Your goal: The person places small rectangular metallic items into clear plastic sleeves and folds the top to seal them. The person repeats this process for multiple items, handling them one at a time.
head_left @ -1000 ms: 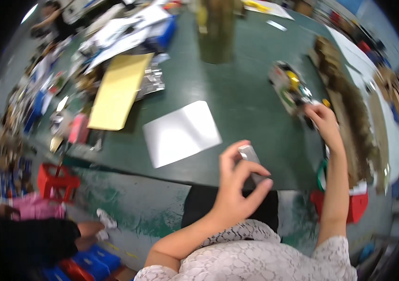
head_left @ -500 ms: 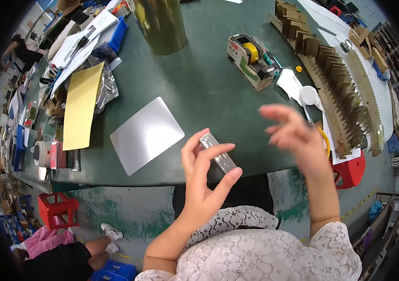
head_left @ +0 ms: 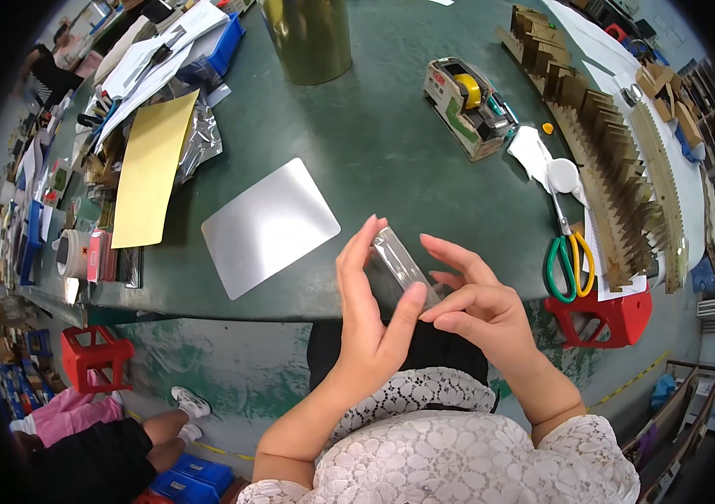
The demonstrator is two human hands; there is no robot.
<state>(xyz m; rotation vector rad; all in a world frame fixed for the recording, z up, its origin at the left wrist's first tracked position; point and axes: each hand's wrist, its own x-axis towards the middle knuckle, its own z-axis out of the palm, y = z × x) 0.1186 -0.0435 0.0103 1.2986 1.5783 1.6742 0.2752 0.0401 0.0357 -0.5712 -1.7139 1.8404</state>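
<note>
A small clear box (head_left: 404, 259), long and narrow and shiny like wrapped plastic, is held tilted above the table's near edge. My left hand (head_left: 371, 323) grips it between the thumb and the fingers. At its lower end is my right hand (head_left: 487, 315), with thumb and index fingertip pinched together close to the box's corner. Whatever lies in that pinch is too small to make out. To the left of my hands a grey metallic sheet with rounded corners (head_left: 271, 227) lies flat on the green table (head_left: 374, 126).
Right of centre stands a tape dispenser (head_left: 468, 109). Scissors with green and yellow handles (head_left: 571, 260) lie by the right edge, near a row of slotted brown strips (head_left: 597, 143). A metallic cylinder (head_left: 307, 42) stands at the back; a yellow sheet (head_left: 151, 172) is at left.
My right hand has come down and left from above the scissors to the box's lower end, its fingers closing. The left thumb now presses along the box. The view has shifted slightly.
</note>
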